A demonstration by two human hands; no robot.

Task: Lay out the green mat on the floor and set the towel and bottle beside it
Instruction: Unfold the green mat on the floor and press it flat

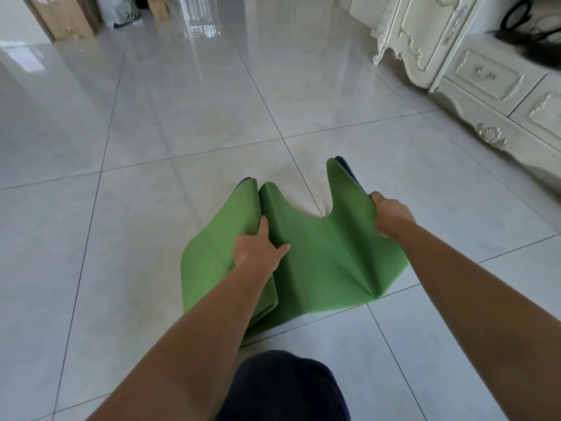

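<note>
The green mat (318,253) hangs crumpled and folded above the tiled floor, its dark underside showing at two raised corners. My left hand (258,247) grips a fold near the mat's left middle, thumb spread over the fabric. My right hand (390,215) is closed on the mat's right edge, just below the raised right corner. The mat's lower edge droops toward the floor in front of my dark-clad knee. No towel or bottle is in view.
Glossy pale floor tiles (182,117) stretch ahead and to the left. An ornate white cabinet (473,77) runs along the right side, with a dark object (531,34) on top. Bags and a wooden door (69,22) stand at the far left.
</note>
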